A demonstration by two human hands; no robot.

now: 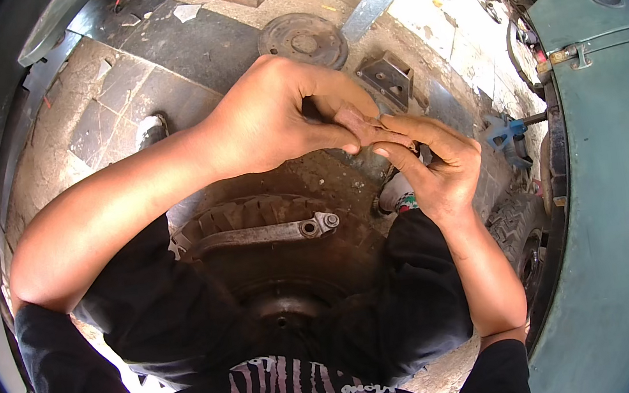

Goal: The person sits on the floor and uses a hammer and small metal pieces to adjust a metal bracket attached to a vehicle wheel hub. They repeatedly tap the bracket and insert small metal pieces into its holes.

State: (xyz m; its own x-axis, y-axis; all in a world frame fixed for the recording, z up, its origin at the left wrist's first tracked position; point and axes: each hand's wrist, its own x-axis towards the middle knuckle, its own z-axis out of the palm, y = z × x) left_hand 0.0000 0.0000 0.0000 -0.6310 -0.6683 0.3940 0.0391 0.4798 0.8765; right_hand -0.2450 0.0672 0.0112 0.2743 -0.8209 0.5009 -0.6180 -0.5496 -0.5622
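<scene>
Narrowly, left hand [271, 115] and right hand [443, 167] pinch 1 brown piece [355, 122].

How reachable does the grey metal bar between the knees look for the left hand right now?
Probably yes: the grey metal bar lies uncovered over the tire. But the left hand and right hand both pinch a small reddish-brown piece, so the left would likely need freeing first.

Blown-out glare upper rt; lower ctr dim; edges bent, blk rim
</scene>
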